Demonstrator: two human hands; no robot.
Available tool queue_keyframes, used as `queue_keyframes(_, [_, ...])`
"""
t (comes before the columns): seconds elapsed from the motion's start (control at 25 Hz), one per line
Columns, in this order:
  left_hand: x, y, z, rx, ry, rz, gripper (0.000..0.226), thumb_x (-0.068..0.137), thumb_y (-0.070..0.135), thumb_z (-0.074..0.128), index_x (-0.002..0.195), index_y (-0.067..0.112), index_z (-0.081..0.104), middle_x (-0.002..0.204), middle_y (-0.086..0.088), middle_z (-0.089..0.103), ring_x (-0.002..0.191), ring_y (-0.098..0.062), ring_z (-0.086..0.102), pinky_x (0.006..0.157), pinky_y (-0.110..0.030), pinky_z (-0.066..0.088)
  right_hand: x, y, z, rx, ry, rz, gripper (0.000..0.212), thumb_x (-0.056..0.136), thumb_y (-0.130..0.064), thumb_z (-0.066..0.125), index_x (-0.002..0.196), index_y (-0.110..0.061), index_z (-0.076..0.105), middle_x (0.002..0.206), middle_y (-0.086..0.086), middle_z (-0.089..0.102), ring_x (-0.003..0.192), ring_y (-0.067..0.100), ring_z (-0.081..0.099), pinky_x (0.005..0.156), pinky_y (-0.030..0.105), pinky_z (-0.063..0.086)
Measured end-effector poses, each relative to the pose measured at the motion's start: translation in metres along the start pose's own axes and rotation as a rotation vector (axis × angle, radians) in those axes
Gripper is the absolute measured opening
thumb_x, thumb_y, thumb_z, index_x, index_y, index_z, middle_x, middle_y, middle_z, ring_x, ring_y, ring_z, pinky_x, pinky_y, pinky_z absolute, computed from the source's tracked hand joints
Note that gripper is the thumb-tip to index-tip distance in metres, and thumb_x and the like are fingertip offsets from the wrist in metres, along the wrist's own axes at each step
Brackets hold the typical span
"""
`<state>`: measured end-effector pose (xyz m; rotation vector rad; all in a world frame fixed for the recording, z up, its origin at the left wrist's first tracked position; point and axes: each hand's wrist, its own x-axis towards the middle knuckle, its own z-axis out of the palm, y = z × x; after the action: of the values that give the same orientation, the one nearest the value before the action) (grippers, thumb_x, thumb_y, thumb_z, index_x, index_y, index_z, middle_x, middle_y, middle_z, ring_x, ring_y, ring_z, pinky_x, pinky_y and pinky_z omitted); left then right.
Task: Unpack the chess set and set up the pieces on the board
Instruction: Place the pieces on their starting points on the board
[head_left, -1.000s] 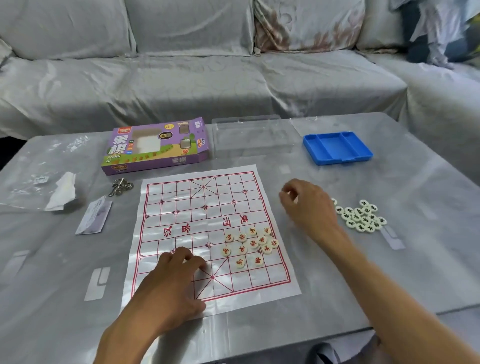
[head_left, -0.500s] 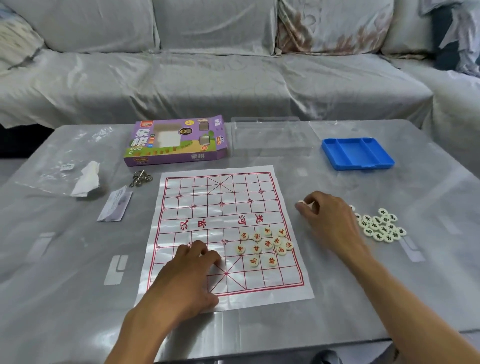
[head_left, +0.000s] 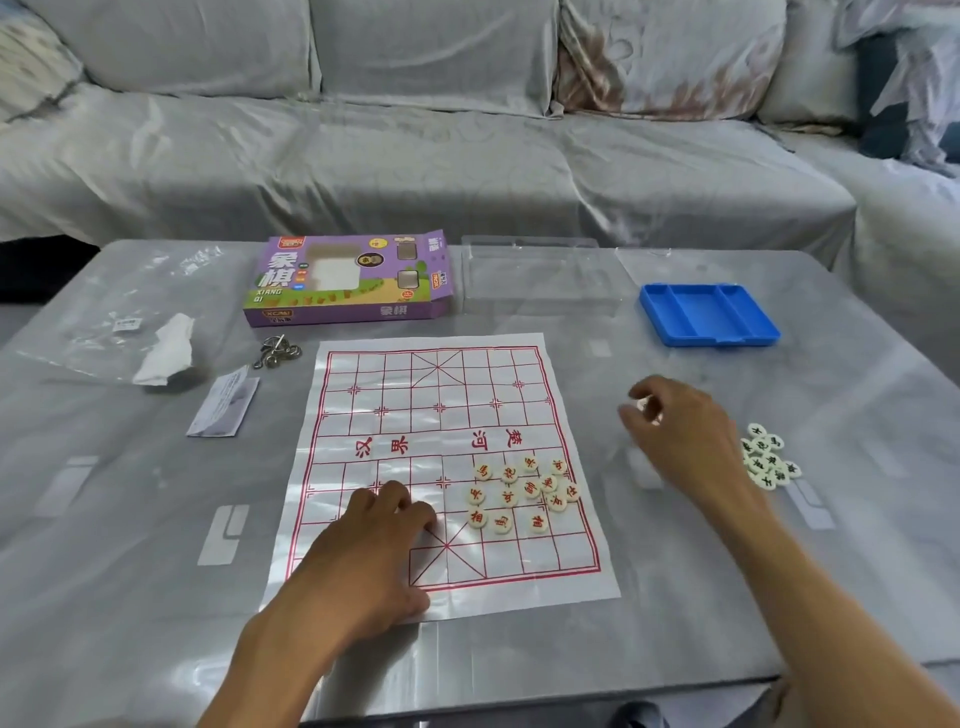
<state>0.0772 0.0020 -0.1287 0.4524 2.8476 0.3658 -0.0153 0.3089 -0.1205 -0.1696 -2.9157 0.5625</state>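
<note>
A white paper board (head_left: 436, 415) with a red grid lies flat on the table. Several pale round pieces with red characters (head_left: 524, 491) cluster on its near right part. A pile of pale pieces with dark characters (head_left: 769, 457) sits on the table right of the board. My left hand (head_left: 374, 551) rests on the board's near left part, fingers bent, fingertips on the sheet, nothing seen in it. My right hand (head_left: 680, 431) hovers between the board and the dark pile, pinching one pale piece (head_left: 645, 404) between thumb and fingers.
The purple game box (head_left: 348, 280) lies behind the board, beside a clear plastic lid (head_left: 535, 275) and a blue tray (head_left: 706, 314). At the left are a plastic bag (head_left: 104, 317), crumpled tissue (head_left: 166, 351), a metal ring puzzle (head_left: 278, 351) and a leaflet (head_left: 223, 408). A sofa (head_left: 467, 156) stands behind.
The view has shifted slightly. My right hand has drifted a little away from the board's right edge with the piece between its fingers. My left hand stays on the board.
</note>
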Motion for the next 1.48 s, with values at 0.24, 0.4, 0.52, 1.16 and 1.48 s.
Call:
queue_keyframes(0.24, [0.0,0.0,0.0,-0.011,0.003,0.002,0.058,0.074,0.044,0.067,0.126,0.043,0.041,0.129,0.021,0.031,0.118,-0.007,0.031,0.082,-0.02,0.045,0.011,0.034,0.019,-0.006,-0.144,0.08,0.015,0.083,-0.039,0.065,0.092,-0.027,0.064,0.094,-0.002,0.062,0.084,0.019,0.058,0.074,0.034,0.048])
queue_keyframes(0.4, [0.0,0.0,-0.001,-0.002,-0.014,-0.003,0.058,0.074,0.046,0.068,0.126,0.043,0.041,0.129,0.02,0.031,0.117,-0.007,0.032,0.082,-0.02,0.046,0.008,0.029,0.024,-0.015,-0.175,0.062,0.012,0.083,-0.03,0.065,0.094,-0.025,0.065,0.087,-0.006,0.062,0.085,0.018,0.059,0.075,0.035,0.05])
queue_keyframes(0.52, [-0.001,0.001,-0.001,0.0,-0.006,-0.001,0.06,0.074,0.047,0.068,0.127,0.042,0.041,0.131,0.019,0.031,0.119,-0.007,0.032,0.084,-0.021,0.046,0.004,0.02,0.02,0.021,-0.164,0.063,0.011,0.083,-0.031,0.066,0.091,-0.025,0.068,0.083,-0.007,0.064,0.079,0.014,0.06,0.071,0.033,0.049])
queue_keyframes(1.16, [0.0,0.001,0.0,0.007,-0.003,-0.004,0.059,0.076,0.045,0.068,0.128,0.042,0.041,0.131,0.017,0.032,0.12,-0.008,0.032,0.077,-0.019,0.04,-0.048,-0.055,0.012,-0.018,-0.503,-0.484,0.032,0.084,-0.056,0.063,0.104,-0.031,0.064,0.095,-0.014,0.064,0.085,0.006,0.057,0.076,0.025,0.05])
queue_keyframes(1.48, [0.0,0.001,0.0,0.0,0.001,-0.006,0.06,0.075,0.047,0.068,0.127,0.042,0.04,0.132,0.017,0.031,0.12,-0.008,0.032,0.083,-0.02,0.045,0.01,0.023,0.019,-0.009,-0.191,-0.011,0.028,0.09,-0.038,0.062,0.115,-0.027,0.061,0.104,-0.006,0.057,0.093,0.015,0.057,0.079,0.031,0.044])
